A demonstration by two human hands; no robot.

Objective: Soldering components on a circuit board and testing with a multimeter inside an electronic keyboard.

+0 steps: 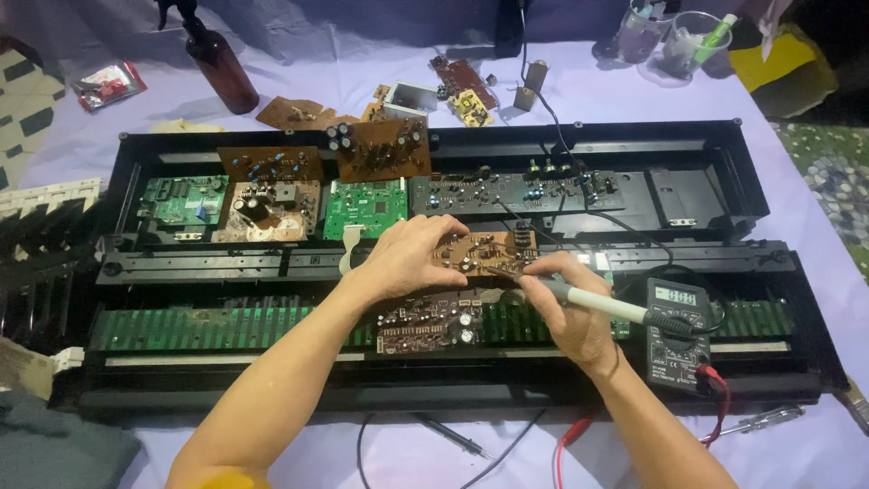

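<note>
My left hand (412, 256) grips a small brown circuit board (484, 254) and holds it tilted above the open black keyboard chassis (434, 140). My right hand (570, 312) holds a soldering iron (602, 303) with a white handle and a black cord end; its tip points at the board's lower right edge. Just below the held board lies another dark circuit board (430, 324) on the green key-contact strip (199, 328).
A black digital multimeter (677, 333) with red and black leads sits right of my right hand. Green and brown boards (365, 207) fill the chassis's rear half. A brown spray bottle (220, 62), loose boards (463, 86) and plastic cups (690, 41) stand on the purple cloth behind.
</note>
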